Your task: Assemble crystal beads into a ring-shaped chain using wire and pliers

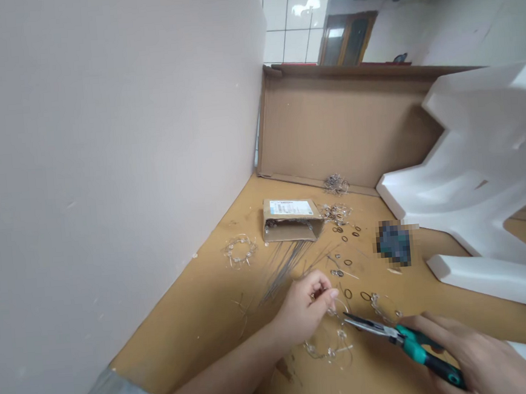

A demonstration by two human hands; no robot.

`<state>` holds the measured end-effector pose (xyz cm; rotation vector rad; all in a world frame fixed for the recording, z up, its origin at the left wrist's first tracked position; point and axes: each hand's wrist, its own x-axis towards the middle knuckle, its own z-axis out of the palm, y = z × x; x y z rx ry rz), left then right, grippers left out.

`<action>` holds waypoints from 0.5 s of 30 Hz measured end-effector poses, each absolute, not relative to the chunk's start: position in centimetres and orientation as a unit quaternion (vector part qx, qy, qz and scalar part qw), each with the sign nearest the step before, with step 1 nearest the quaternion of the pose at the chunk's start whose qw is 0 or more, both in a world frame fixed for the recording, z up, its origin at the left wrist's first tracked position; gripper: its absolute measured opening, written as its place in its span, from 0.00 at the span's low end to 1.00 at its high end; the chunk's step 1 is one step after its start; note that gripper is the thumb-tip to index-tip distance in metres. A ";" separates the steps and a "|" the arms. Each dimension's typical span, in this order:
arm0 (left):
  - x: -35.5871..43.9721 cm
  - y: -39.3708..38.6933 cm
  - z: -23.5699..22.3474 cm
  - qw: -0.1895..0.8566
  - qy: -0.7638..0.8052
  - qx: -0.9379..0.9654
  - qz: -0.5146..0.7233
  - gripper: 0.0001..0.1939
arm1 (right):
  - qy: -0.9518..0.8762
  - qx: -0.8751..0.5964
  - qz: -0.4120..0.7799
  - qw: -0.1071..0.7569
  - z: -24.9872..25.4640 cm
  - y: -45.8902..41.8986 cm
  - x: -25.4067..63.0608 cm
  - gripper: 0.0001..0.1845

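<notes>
My left hand (307, 307) is closed in a pinch on a thin wire piece (342, 304) that curves out past the fingertips. My right hand (461, 345) grips needle-nose pliers (408, 340) with green and black handles. Their tips point left and end close to the wire; whether they touch it I cannot tell. Below the left hand lies a wire string with clear beads (330, 354); I cannot tell whether it joins the held wire. Another beaded wire piece (381, 306) is just beyond the pliers.
Straight wires (287, 268) lie before a small open cardboard box (292, 219). A beaded ring (240, 249) sits left of it, dark rings (348, 262) and wire heaps (336, 184) right. White foam (481, 143) borders the right; a pale panel (104, 143) stands left.
</notes>
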<state>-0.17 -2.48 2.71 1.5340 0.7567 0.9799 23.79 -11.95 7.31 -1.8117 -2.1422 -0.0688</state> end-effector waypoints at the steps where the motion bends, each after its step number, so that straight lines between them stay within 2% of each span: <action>1: -0.2 -2.5 2.8 0.548 0.322 0.653 0.413 0.09 | -0.769 -0.623 -0.018 0.139 7.4 -11.8 23.6 0.23; 3: -0.2 -2.6 2.8 0.537 0.324 0.662 0.410 0.08 | -0.790 -0.607 -0.017 0.087 7.5 -11.5 23.3 0.25; 6: -0.3 -2.8 2.8 0.512 0.328 0.683 0.404 0.08 | -0.790 -0.609 -0.027 0.062 7.5 -11.3 23.0 0.25; 15: -0.5 -2.9 2.7 0.483 0.329 0.704 0.402 0.07 | -0.781 -0.620 -0.012 0.079 7.2 -11.4 22.8 0.26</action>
